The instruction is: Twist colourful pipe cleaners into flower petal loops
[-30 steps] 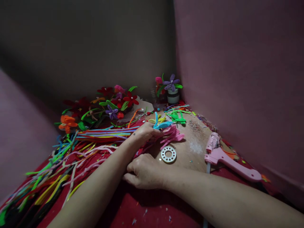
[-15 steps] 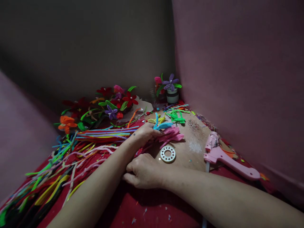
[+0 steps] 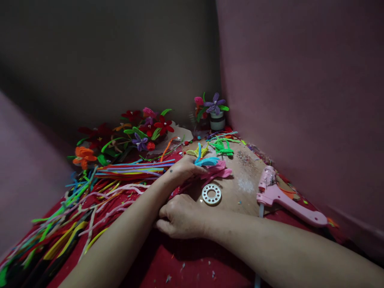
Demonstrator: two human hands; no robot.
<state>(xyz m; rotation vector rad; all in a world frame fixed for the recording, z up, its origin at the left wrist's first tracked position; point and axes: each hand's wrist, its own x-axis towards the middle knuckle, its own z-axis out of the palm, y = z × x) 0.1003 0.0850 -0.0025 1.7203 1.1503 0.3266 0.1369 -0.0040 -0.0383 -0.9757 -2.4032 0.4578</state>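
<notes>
My left hand [image 3: 189, 169] reaches forward to the blue looped pipe-cleaner piece [image 3: 207, 161], its fingers closed at the base of the blue loops. Pink looped pieces [image 3: 221, 171] lie just beyond and beside those fingertips on the brown board. Nearer to me, my right hand [image 3: 178, 216] is curled closed beside my left forearm; whatever its fingers may hold is hidden. A pale ring with round holes [image 3: 211, 195] rests on the board between my right wrist and the pink pieces.
Pipe cleaners [image 3: 132, 170] spread over the red cloth at left. Fuzzy flowers [image 3: 144, 132] stand behind, with a small potted flower [image 3: 217, 120] at the corner. Green [image 3: 222, 147] and yellow pieces [image 3: 201, 151] lie on the board. A pink glue gun [image 3: 280, 198] sits at right.
My left hand's fingers have shifted slightly over the blue and pink pieces, and the blue loops have turned a little. My right hand looks unchanged.
</notes>
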